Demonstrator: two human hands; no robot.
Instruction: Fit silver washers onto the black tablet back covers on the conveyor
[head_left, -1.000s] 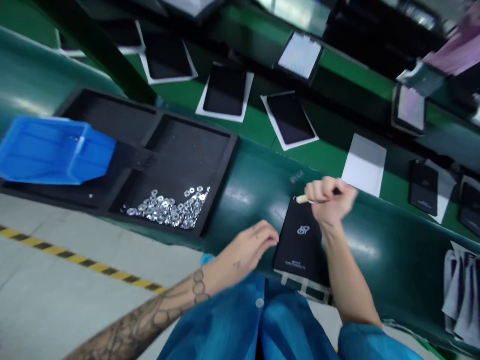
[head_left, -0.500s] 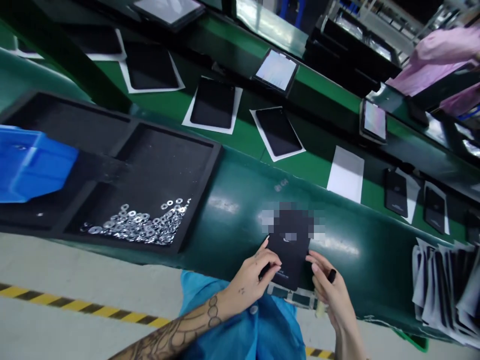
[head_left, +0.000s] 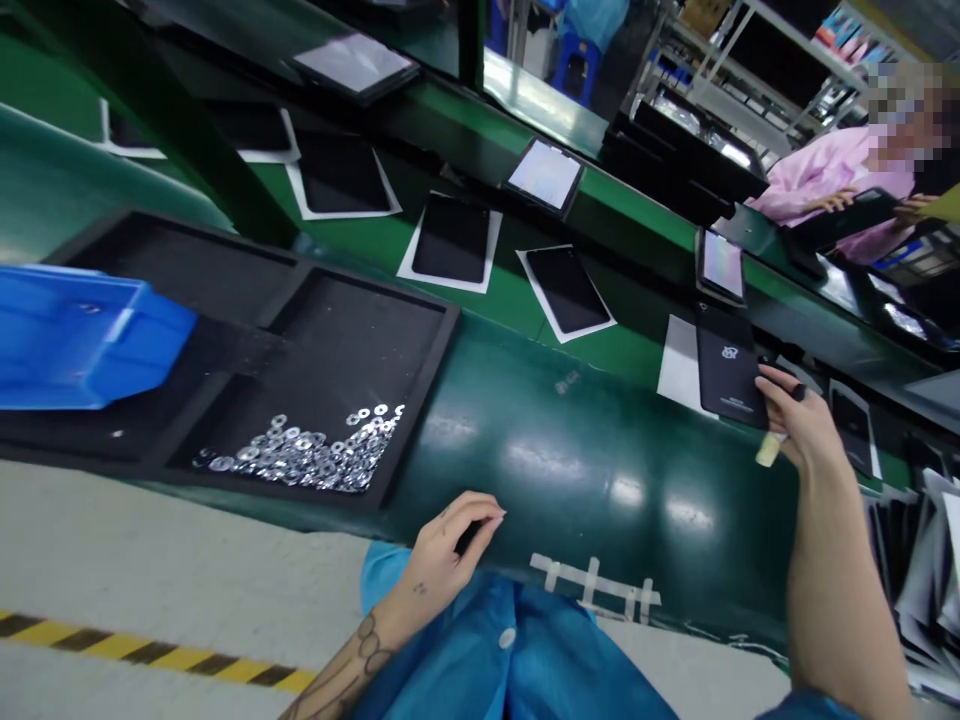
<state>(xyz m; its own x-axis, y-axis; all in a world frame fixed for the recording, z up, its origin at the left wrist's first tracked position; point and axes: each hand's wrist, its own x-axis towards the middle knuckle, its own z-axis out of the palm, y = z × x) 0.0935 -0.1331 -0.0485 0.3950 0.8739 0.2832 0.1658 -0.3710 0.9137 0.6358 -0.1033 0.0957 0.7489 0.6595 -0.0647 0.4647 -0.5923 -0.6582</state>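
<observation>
A black tablet (head_left: 729, 365) with a pale logo on its back is in my right hand (head_left: 802, 415), which grips its lower right corner. The tablet hangs over a white sheet (head_left: 677, 365) at the near edge of the green belt. A small yellowish piece (head_left: 769, 449) shows under my right fingers. My left hand (head_left: 454, 550) rests at the front edge of the green table, thumb and fingertips pressed together. Whether anything small is between those fingertips cannot be made out.
To the left, a black tray (head_left: 420, 400) bears many metal washers (head_left: 322, 455) and a blue bin (head_left: 82, 340). More tablets (head_left: 450, 238) lie on white sheets along the belt. Wrapped stacks (head_left: 930, 560) stand at the right. A person in pink (head_left: 825, 175) is across the line.
My right hand has carried the tablet from the table's front edge up and right to the belt. My left hand has let go of it and moved left. The view has shifted slightly.
</observation>
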